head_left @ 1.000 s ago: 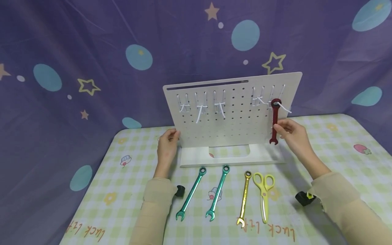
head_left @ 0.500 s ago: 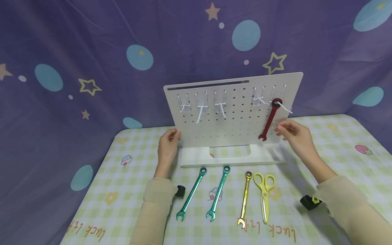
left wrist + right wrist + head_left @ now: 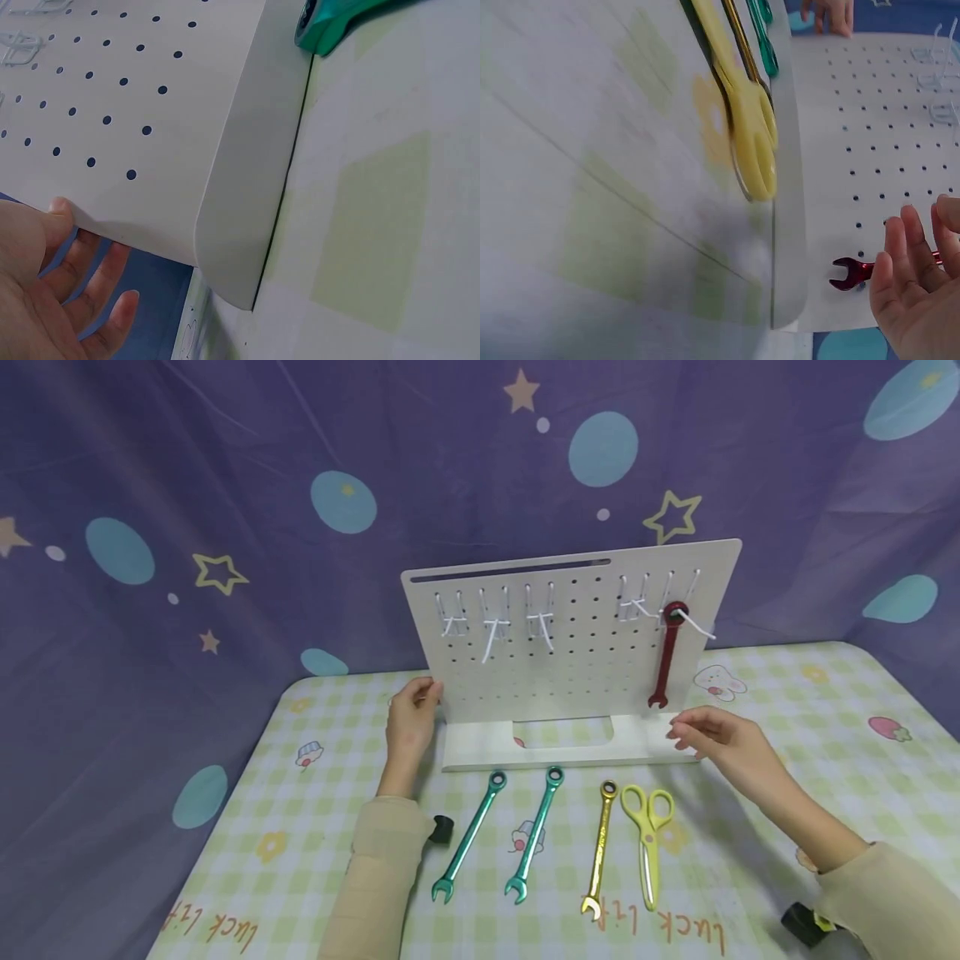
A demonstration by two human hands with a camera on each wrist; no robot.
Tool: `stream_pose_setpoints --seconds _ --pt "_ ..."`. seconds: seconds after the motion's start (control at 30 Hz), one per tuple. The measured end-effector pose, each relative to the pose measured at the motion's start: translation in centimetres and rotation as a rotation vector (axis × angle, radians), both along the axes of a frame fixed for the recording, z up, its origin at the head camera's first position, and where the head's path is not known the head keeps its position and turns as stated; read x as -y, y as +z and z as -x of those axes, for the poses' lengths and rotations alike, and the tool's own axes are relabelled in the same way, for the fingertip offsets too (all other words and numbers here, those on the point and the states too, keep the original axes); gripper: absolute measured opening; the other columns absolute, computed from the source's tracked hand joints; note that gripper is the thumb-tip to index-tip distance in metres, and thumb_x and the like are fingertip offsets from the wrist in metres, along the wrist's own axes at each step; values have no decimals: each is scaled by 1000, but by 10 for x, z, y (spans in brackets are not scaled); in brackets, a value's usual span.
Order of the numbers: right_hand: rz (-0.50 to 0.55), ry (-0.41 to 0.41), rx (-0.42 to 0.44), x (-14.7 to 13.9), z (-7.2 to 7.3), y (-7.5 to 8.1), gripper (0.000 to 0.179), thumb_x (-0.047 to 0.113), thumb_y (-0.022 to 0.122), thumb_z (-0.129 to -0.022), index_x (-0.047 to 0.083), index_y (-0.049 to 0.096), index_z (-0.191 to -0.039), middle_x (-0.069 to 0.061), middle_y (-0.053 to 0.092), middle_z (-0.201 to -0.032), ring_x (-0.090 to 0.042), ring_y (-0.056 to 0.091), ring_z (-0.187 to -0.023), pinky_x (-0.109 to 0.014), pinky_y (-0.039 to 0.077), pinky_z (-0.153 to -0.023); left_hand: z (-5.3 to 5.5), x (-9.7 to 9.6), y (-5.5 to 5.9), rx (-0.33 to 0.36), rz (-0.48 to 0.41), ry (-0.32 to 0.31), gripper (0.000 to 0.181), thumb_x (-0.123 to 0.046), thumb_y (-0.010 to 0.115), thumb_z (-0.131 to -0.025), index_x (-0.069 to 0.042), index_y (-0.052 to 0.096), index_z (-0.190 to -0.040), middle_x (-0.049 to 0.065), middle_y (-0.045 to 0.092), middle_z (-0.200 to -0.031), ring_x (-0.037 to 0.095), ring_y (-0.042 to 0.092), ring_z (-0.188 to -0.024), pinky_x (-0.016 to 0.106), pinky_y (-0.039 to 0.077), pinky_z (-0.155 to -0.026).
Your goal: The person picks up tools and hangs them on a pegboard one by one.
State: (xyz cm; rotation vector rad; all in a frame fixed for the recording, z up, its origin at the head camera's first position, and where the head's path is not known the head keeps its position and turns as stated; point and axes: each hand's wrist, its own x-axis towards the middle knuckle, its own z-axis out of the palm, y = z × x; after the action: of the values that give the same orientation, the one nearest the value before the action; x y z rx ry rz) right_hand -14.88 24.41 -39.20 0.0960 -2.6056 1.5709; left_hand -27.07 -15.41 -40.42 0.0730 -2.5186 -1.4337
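A white pegboard point(image 3: 555, 668) stands upright on its base. At its left edge my left hand point(image 3: 409, 718) pinches the board, thumb in front and fingers behind, as the left wrist view shows with the hand point(image 3: 67, 277) at the rim. A dark red combination wrench point(image 3: 663, 664) hangs by its ring end from the rightmost white hook point(image 3: 696, 625), open end down. My right hand point(image 3: 731, 747) holds nothing; its loosely bent fingers are in front of the board's lower right corner, below and right of that wrench. In the right wrist view the wrench point(image 3: 851, 274) is partly behind the fingers.
Two green wrenches point(image 3: 471, 835) point(image 3: 536, 835), a gold wrench point(image 3: 600, 852) and yellow scissors point(image 3: 647, 843) lie on the checked tablecloth point(image 3: 300, 877) before the board. Several other white hooks point(image 3: 491, 631) jut from the board. A purple curtain point(image 3: 465, 460) hangs behind.
My right hand has let go of the red wrench and moved down and right. The wrench swung left, then partway back, on its hook. My left hand has stayed at the board's edge.
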Motion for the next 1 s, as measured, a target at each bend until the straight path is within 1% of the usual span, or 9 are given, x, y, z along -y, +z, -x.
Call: stream_pose_setpoints --seconds 0.1,0.2,0.37,0.43,0.5,0.7,0.87,1.0 --pt "3 21 69 1 -10 -2 38 31 60 -101 -3 62 -118 3 73 -97 -5 65 -84 -27 54 -70 0 0 0 2 4 4 35 -34 59 -100 -9 66 -124 9 70 -115 25 65 -105 45 49 -90" --pt "23 45 120 3 -20 -6 37 29 61 -100 -4 62 -118 -1 72 -98 -7 66 -85 -29 54 -71 0 0 0 5 1 5 35 -34 59 -100 -9 66 -124 9 70 -114 25 65 -105 45 49 -91" --pt "2 97 146 8 -36 -16 29 23 63 -99 -2 64 -114 -9 72 -97 -12 67 -84 -27 53 -72 0 -1 1 5 -8 4 35 -33 60 -101 -8 66 -124 10 70 -114 26 65 -105 45 49 -91" --pt "-15 116 160 10 -41 -19 27 22 65 -97 -1 66 -113 -9 72 -97 -12 66 -85 -27 53 -71 0 -1 1 3 -6 5 35 -33 60 -101 -8 66 -124 10 70 -115 26 65 -105 45 49 -91" --pt "-11 132 180 12 -46 -23 25 20 67 -95 -1 66 -111 -9 72 -96 -14 66 -83 -27 54 -69 -1 -1 1 0 -4 5 34 -33 60 -100 -8 66 -124 11 70 -115 26 65 -105 44 49 -91" --pt "-14 200 230 15 -59 -34 24 19 69 -94 -1 66 -108 -7 69 -89 -14 65 -72 -28 53 -60 0 -1 1 -2 4 1 35 -33 59 -101 -8 66 -124 11 70 -117 27 65 -106 45 49 -92" --pt "-52 196 286 22 -67 -38 24 23 72 -91 3 68 -103 -4 68 -84 -12 62 -67 -27 51 -56 0 -2 0 -2 -4 -7 35 -33 59 -101 -8 66 -124 11 70 -117 26 65 -106 45 49 -91" --pt "-103 195 287 30 -72 -39 26 28 75 -89 6 68 -100 -1 63 -78 -10 57 -64 -25 49 -54 0 0 -1 -5 2 4 34 -34 60 -100 -9 66 -123 9 70 -115 25 66 -105 44 49 -91"
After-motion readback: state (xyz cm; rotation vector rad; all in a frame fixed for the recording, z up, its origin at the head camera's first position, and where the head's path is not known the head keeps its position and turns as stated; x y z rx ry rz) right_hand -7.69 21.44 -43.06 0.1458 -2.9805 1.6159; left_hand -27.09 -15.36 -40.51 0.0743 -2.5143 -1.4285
